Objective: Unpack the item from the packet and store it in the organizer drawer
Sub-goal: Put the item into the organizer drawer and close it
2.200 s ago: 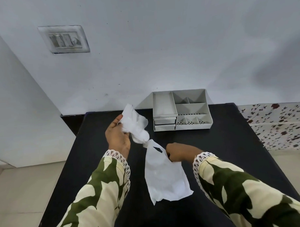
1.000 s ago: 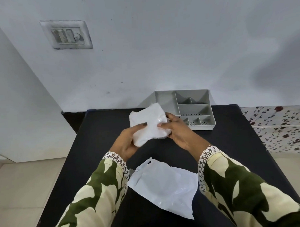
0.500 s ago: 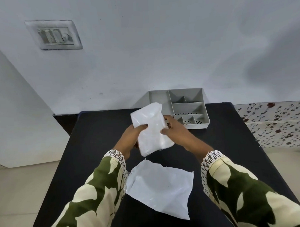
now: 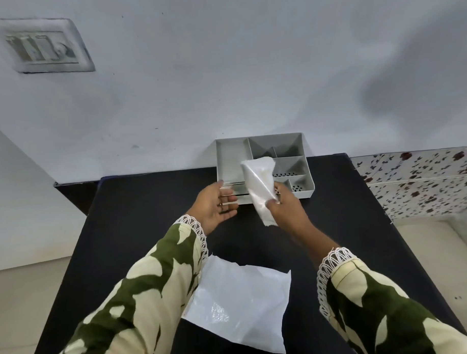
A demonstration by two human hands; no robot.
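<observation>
Item unpacked, drawer not yet opened

Right hand (image 4: 286, 209) pinches the white wrapped item (image 4: 259, 189) near its lower end; left hand (image 4: 214, 204), fingers spread and empty, reaches toward the drawer front (image 4: 234, 190). The item sits mid-frame, before the grey organizer (image 4: 304, 161), long axis near upright, top tipped slightly left. Emptied packet (image 4: 239, 303) lies bottom centre on the black table (image 4: 138, 212). Next, probably: pull the drawer out.

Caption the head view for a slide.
Right hand holds the white item before the organizer; left hand open; empty packet on table.
</observation>
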